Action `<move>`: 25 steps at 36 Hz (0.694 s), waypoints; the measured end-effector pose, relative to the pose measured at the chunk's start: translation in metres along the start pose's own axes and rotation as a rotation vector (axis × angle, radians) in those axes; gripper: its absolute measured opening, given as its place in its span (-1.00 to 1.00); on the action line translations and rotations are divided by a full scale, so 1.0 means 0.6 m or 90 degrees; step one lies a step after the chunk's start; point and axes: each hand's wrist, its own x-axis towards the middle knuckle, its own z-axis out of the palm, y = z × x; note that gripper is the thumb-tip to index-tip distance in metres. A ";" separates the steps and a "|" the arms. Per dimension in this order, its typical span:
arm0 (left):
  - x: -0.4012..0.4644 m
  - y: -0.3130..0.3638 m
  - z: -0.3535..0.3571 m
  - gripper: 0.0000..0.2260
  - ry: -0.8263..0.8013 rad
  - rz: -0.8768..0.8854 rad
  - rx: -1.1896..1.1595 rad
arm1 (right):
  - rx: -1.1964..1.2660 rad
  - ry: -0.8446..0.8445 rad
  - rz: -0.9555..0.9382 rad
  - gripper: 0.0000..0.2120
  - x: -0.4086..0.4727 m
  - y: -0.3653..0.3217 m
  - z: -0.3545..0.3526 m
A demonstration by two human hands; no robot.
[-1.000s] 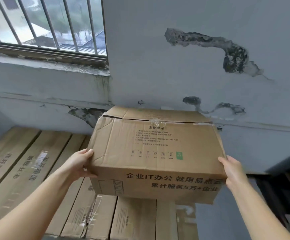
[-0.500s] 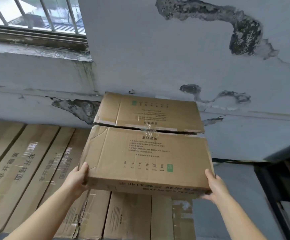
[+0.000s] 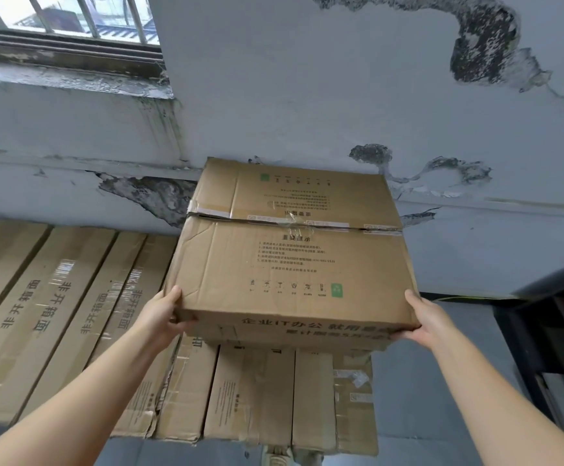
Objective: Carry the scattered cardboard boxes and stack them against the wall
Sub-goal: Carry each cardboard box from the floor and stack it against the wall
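The cardboard box is brown and a little crumpled on its left side. Its top flaps are closed, with clear tape across the seam. The top carries small printed text, a row of handling symbols and a green square; the near side has large dark characters. The box is over the right end of a row of long flat cartons, with its far edge close to the wall. Whether it rests fully on the cartons, I cannot tell.

The left hand holds the near left corner of the box, thumb on the top edge and fingers curled under it. The right hand holds the near right corner in the same way, thumb on top and fingers below. So each grip is closed around a corner of the box.

The long cartons lie side by side against the wall, with dark print and strips of tape. The wall is grey-blue, with patches where the paint has peeled. At the upper left is a barred window over a stained sill. A dark frame stands at the right.
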 end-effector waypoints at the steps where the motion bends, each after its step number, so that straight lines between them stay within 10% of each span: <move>1: -0.002 -0.002 -0.001 -0.69 -0.001 0.001 -0.012 | 0.002 0.001 -0.001 -0.61 -0.001 0.000 -0.001; 16: -0.026 -0.011 0.004 -0.68 -0.002 0.026 -0.054 | -0.044 0.023 -0.049 -0.55 -0.014 0.024 -0.005; 25: -0.087 0.021 -0.035 -0.59 -0.034 0.204 0.304 | -0.336 -0.023 -0.330 -0.45 -0.113 0.033 -0.023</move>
